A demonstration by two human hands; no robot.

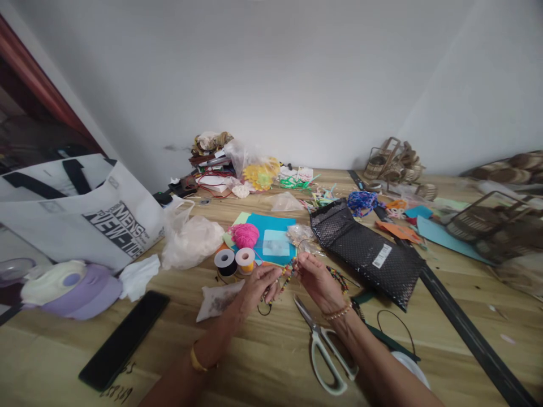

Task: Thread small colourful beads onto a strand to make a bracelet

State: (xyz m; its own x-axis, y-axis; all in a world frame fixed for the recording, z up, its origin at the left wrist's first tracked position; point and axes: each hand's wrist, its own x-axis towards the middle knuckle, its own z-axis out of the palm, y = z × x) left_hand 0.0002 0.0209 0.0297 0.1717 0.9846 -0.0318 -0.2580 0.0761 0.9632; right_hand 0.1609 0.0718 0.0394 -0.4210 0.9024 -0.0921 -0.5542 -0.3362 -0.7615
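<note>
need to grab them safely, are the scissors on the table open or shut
Open. The scissors lie flat on the table, blades slightly parted, beside the right hand.

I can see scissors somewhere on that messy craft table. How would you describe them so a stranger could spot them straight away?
Start at the wooden table and find the person's right hand, which pinches a colourful beaded string together with the left hand. Just below that right wrist lie the scissors, blades pointing up toward the hands. They alone have pale, whitish loop handles and shiny metal blades.

Matt wooden table (263,362), glossy metal scissors (316,333) with smooth plastic handles, fuzzy pink yarn (246,235).
</note>
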